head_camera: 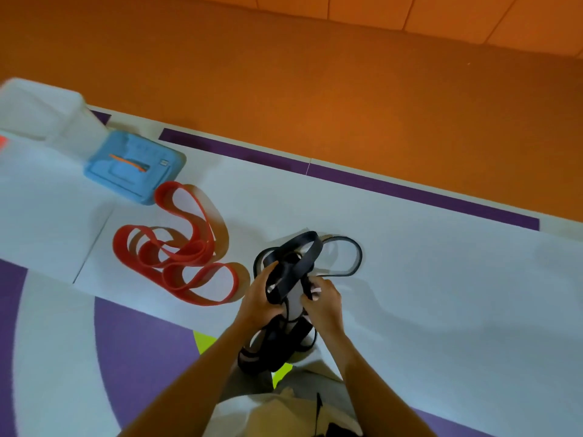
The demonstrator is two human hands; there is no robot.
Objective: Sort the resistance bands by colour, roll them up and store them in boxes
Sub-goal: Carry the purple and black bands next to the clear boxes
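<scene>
So the biggest thing here is the orange carpeted floor [315,74] running across the whole top. Below that is a pale grey-white floor mat with purple stripes and curved purple shapes [441,279], and everything sits on it. There's a small yellow-green patch [205,342] on the mat near the person's forearms too.

The loose heap of flat red rubber resistance bands [176,257] lies on the mat left of centre, all loops and folds, not rolled at all. Just to its right is the tangle of flat black rubber resistance bands [290,272]. Part of it is lifted up in both hands, one loop lies on the mat just beyond the hands, and the rest hangs down between the forearms.

Far left there's a blurry white translucent plastic box [38,111], cut off by the edge. Right beside it is a light blue square plastic lid or tray [132,167], can't tell which, touching the far end of the red heap.

The left hand [260,298] has its fingers curled round a bunch of the black bands. The right hand [325,298] is pinching a single black strand, close to the left one.
</scene>
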